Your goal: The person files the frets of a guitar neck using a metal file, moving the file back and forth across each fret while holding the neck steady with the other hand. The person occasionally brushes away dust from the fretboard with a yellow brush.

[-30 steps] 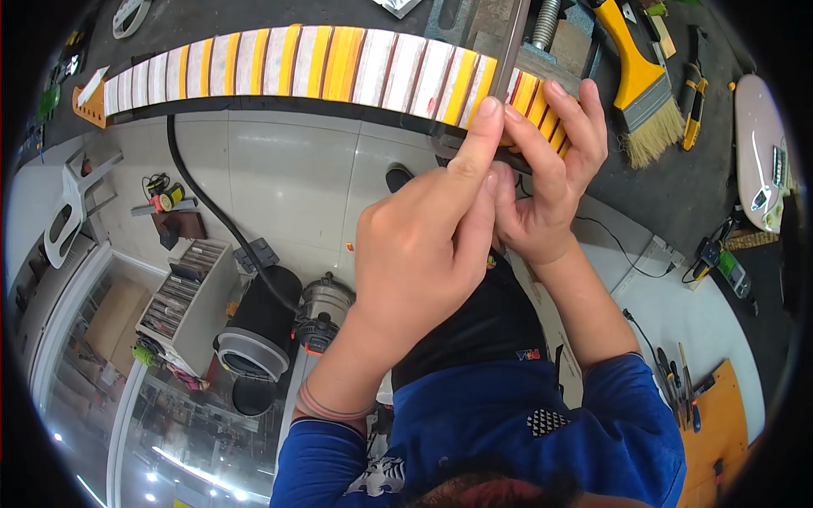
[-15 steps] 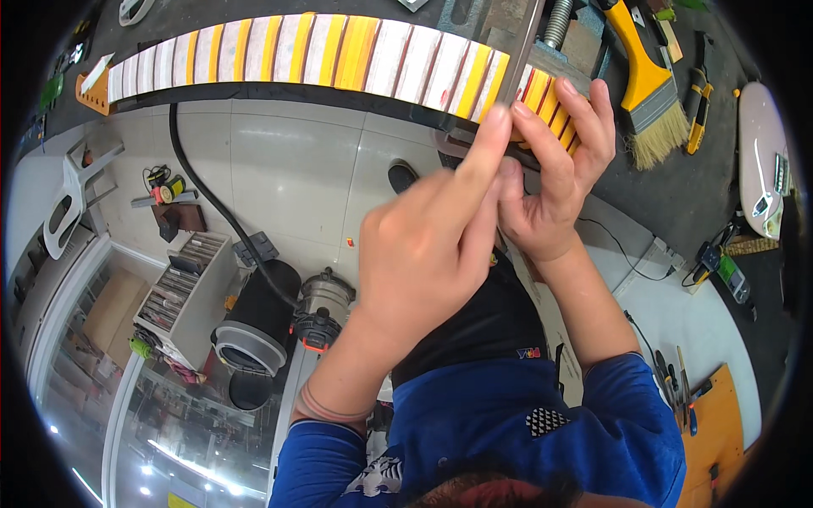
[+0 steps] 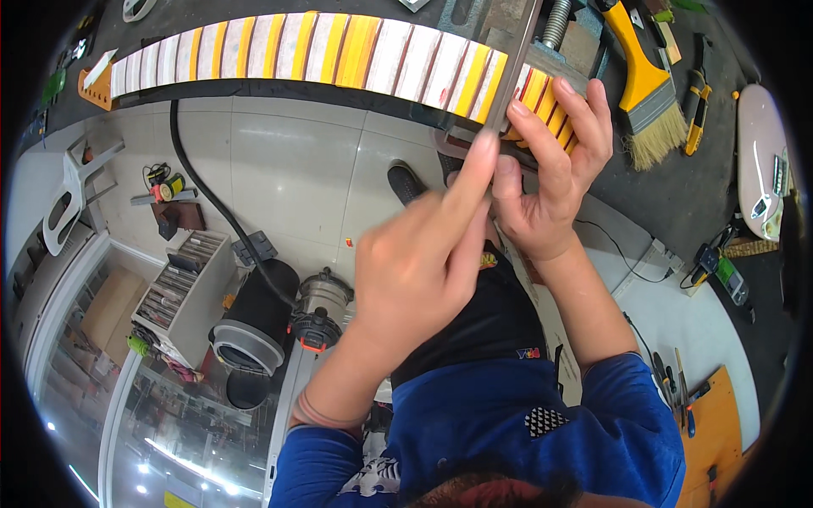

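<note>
A guitar neck lies across the bench at the top, its fretboard covered in white and yellow tape strips with the frets showing between them. Its orange headstock points left. My left hand grips a long, narrow, dark file, index finger stretched along it. The file crosses the neck near its right end, roughly in line with the frets. My right hand curls around the neck's near edge, fingertips on the yellow tape, index fingertip beside the file. The file's near end is hidden in my left hand.
A metal vise stands behind the neck. To its right lie a wide yellow brush and a yellow-black utility knife. On the floor at left are a black bin, a router and a black hose.
My left hand has drawn back toward me and slightly left, and the file has slid with it across the neck. My right hand has barely moved.
</note>
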